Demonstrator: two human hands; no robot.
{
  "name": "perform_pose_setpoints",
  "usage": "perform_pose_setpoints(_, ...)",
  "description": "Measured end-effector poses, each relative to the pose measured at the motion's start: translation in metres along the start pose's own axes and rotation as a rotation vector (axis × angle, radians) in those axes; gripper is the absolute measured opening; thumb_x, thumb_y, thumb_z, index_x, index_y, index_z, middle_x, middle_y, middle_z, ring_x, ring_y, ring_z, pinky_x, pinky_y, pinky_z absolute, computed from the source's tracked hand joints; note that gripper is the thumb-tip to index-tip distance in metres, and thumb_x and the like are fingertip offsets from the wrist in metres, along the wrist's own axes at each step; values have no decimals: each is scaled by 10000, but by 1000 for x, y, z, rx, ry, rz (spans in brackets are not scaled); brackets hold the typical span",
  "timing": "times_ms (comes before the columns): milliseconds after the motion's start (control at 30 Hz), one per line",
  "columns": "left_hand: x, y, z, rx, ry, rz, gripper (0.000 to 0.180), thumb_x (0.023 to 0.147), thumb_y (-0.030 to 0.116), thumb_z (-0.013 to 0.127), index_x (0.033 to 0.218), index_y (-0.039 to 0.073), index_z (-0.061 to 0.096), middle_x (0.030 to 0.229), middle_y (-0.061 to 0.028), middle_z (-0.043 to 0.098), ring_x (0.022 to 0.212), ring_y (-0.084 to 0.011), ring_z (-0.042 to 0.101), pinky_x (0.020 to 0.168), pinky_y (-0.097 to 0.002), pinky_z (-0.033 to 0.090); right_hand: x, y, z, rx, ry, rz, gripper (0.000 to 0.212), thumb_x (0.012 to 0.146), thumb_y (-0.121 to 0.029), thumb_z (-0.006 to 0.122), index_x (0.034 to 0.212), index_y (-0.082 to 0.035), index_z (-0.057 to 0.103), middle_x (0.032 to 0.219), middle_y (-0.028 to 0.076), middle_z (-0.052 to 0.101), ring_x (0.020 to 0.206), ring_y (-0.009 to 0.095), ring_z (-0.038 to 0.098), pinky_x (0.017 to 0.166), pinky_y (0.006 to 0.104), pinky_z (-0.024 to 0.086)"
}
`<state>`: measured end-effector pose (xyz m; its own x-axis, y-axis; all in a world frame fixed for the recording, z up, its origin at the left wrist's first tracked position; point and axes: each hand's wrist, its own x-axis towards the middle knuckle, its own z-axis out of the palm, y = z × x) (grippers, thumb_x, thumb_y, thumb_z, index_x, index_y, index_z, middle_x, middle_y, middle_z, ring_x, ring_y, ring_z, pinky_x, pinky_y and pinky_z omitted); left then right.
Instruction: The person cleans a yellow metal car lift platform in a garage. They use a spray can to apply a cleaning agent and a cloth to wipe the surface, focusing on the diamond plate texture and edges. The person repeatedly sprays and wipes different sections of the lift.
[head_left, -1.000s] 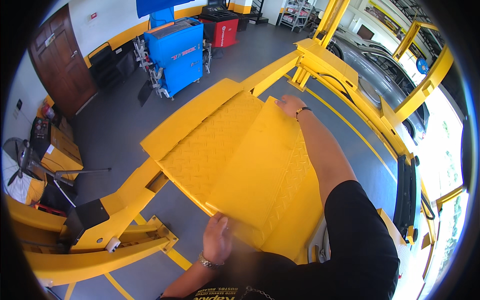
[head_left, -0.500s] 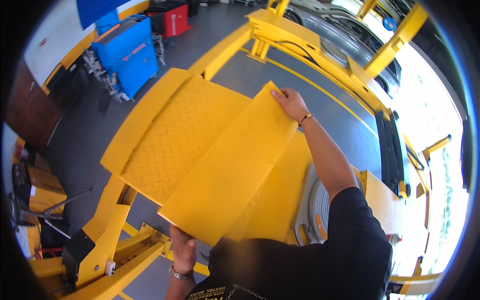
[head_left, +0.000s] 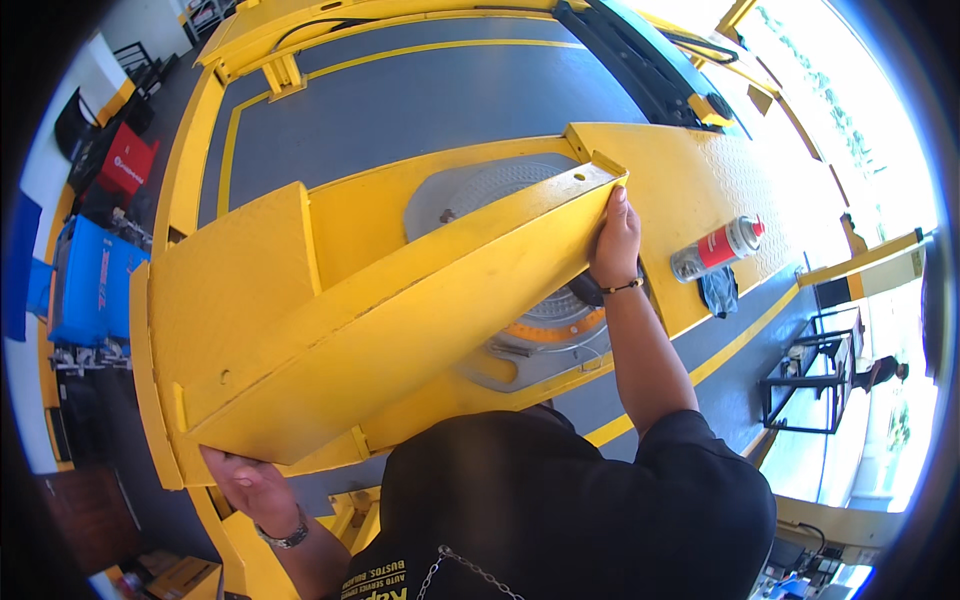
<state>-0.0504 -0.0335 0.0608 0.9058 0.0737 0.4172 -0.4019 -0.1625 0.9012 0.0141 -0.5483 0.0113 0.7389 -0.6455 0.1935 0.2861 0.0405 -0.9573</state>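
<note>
A long yellow metal plate with a folded edge (head_left: 430,310) is tilted in front of me, above the yellow lift runway (head_left: 230,290). My left hand (head_left: 250,490) grips its lower left end, with the fingertips partly hidden under the edge. At the opposite, right end my right hand (head_left: 617,240) holds it, the thumb lying along the side. Below the plate, a round grey turntable (head_left: 500,185) sits in the runway's recess, its middle covered from view. A small hole shows in the plate's folded edge near my right hand.
A red and silver spray can (head_left: 718,250) lies on the runway to the right, beside a dark crumpled plastic piece (head_left: 718,292). Farther left stand a blue machine (head_left: 98,280) and a red cabinet (head_left: 127,160). A black metal frame table (head_left: 812,375) is at the far right.
The view has swung to the right. The plate has shifted from the runway's treaded surface to above the turntable and tipped up so its folded edge shows. Both hands still hold it.
</note>
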Motion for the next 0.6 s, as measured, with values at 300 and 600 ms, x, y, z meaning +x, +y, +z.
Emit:
perform_pose_setpoints(300,177,139,-30,229,-114,344,1010,1002,767,471,1493,-114,422,1394,-182,583,1283,-230,571,1100,-368,442,-74,29,10,617,236,366,655,1114,-588,395,1459,-50,537,1431,76,623,1306,230,576,1152,377,414)
perform_pose_setpoints(600,302,211,73,514,-287,587,927,1018,737,474,1516,-44,442,1437,-193,577,1308,-248,574,1094,-352,439,-95,76,8,291,51,261,567,1166,-453,294,1524,-46,458,1565,106,511,1479,285,404,1266,387,252)
